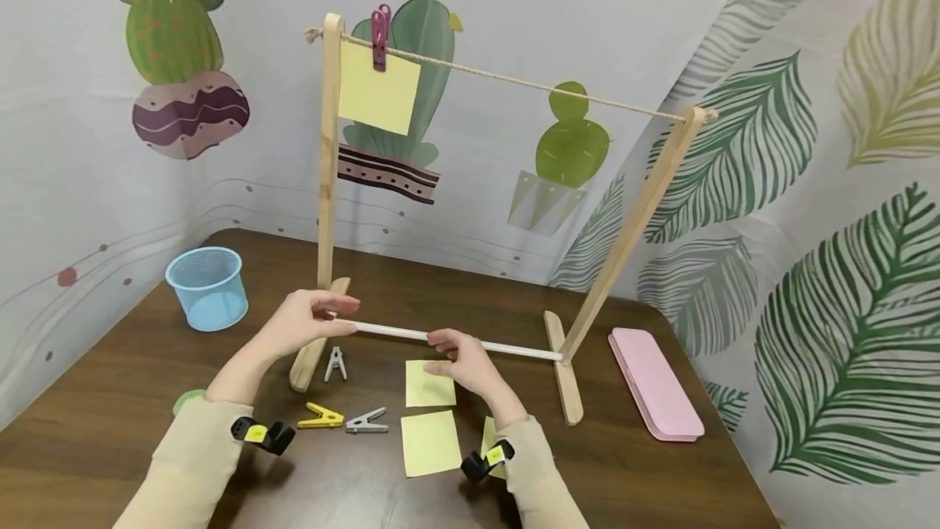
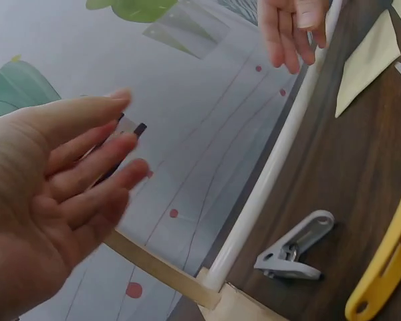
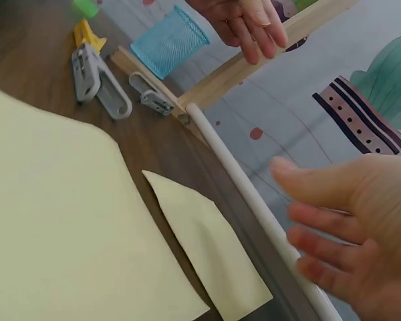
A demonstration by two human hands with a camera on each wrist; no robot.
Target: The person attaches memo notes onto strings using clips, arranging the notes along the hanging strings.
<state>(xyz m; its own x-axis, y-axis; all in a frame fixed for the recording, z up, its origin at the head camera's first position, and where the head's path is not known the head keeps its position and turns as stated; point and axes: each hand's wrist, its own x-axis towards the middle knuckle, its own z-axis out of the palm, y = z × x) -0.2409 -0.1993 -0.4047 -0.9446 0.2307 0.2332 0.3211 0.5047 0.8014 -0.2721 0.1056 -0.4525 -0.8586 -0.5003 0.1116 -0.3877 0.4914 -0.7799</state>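
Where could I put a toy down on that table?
There's bare table in front of the pink case, right of the right sleeve. Another bare strip lies beyond the white rod, between the stand's two posts. It's crowded between the sleeves: gray clips, a yellow clip and yellow notes.

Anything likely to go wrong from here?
1. The left hand is close to the stand's left post; a bump might shake the rope.
2. The right sleeve reaches over a yellow note; it could drag it.
3. One magenta clip alone holds the hanging note; it might slip.
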